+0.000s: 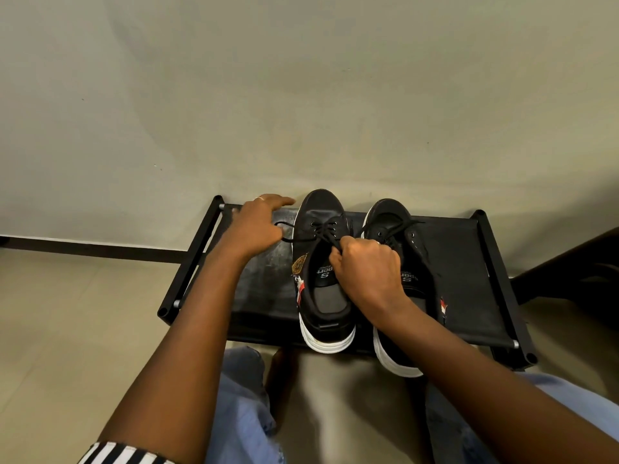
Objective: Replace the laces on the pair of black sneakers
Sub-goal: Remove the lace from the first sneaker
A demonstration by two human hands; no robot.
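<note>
Two black sneakers with white soles stand side by side on a low black rack (462, 262), toes toward the wall. The left sneaker (321, 209) has a black lace (323, 234) through its front eyelets. My right hand (365, 266) is curled over this shoe's opening and pinches the lace strands near the tongue. My left hand (254, 226) hovers left of the shoe with fingers stretched toward the toe. A loose loop of lace (284, 231) lies by its thumb. The right sneaker (392, 216) is partly hidden behind my right hand, with lace across its front.
The rack stands against a plain wall (301, 95) on a tiled floor (83, 313). My knees in blue jeans (244, 396) are just in front of the rack. A dark piece of furniture (576, 262) juts in at the right edge.
</note>
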